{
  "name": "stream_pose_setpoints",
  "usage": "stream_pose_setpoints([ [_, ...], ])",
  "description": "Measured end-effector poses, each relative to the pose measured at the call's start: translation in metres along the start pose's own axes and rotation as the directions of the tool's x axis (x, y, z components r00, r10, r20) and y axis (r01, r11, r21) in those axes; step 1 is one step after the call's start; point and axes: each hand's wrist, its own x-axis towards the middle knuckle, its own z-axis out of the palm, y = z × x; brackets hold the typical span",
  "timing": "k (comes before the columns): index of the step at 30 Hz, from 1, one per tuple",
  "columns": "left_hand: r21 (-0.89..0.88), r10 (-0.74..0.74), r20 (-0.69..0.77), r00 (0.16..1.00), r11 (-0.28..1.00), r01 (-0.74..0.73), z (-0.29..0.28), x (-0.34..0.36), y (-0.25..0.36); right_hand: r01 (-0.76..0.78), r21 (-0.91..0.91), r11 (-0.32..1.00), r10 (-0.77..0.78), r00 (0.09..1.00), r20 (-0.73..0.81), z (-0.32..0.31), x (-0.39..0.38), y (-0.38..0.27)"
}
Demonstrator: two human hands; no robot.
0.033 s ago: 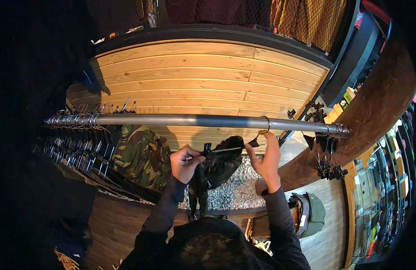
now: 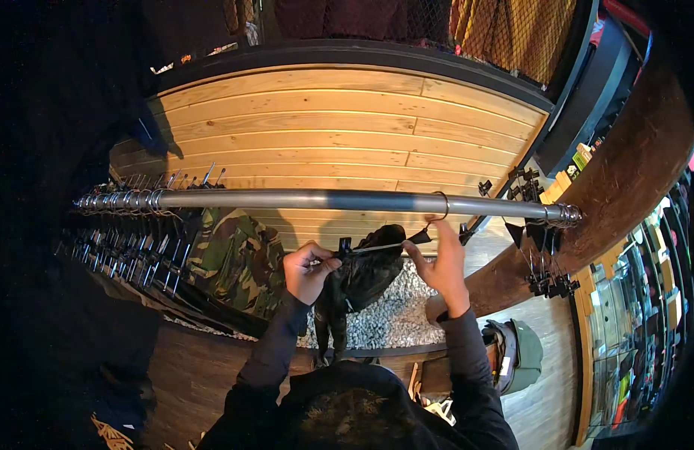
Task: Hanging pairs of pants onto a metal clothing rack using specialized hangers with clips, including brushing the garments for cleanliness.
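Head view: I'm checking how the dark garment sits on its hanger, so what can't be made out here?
- Dark garment: lower part hidden behind the person's head.
- Left hand grip on the hanger clip: fingers cover it.
- Hangers left on the rail: too dark to count.

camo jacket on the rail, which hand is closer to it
Left. The left hand pinches the hanger clip just right of the camo jacket; the right hand holds the hanger's far end, beyond the dark garment.

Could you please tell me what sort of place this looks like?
Probably a clothing shop: a metal garment rail crowded with clip hangers, camouflage trousers hanging from it, and stocked display shelves at right.
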Motion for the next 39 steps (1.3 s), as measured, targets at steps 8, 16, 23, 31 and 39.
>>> stream_pose_setpoints([
  [8, -0.176, -0.072, -0.039, 0.997, 0.982, 0.064, 0.023, -0.010, -0.005, -0.041, -0.132, 0.990, 0.070, 0.971, 0.227, -0.003, -0.007, 0.019],
  [16, 0.165, -0.109, -0.149, 0.983, 0.977, 0.134, 0.030, -0.008, -0.008, -0.005, -0.072, 0.997, 0.023, 0.968, 0.251, -0.007, 0.001, 0.016],
  [23, 0.594, 0.396, -0.384, 0.834, 0.798, -0.105, 0.051, 0.002, -0.062, 0.006, -0.097, 0.995, 0.017, 0.971, 0.239, 0.004, 0.003, 0.008],
  [31, 0.572, 0.577, -0.384, 0.721, 0.762, -0.305, 0.056, 0.008, -0.035, -0.041, -0.030, 0.999, 0.048, 0.954, 0.297, 0.000, 0.004, 0.006],
  [39, 0.631, 0.587, -0.316, 0.745, 0.717, -0.297, 0.047, 0.014, -0.033, -0.114, 0.119, 0.986, 0.064, 0.931, 0.359, 0.003, 0.007, 0.007],
])
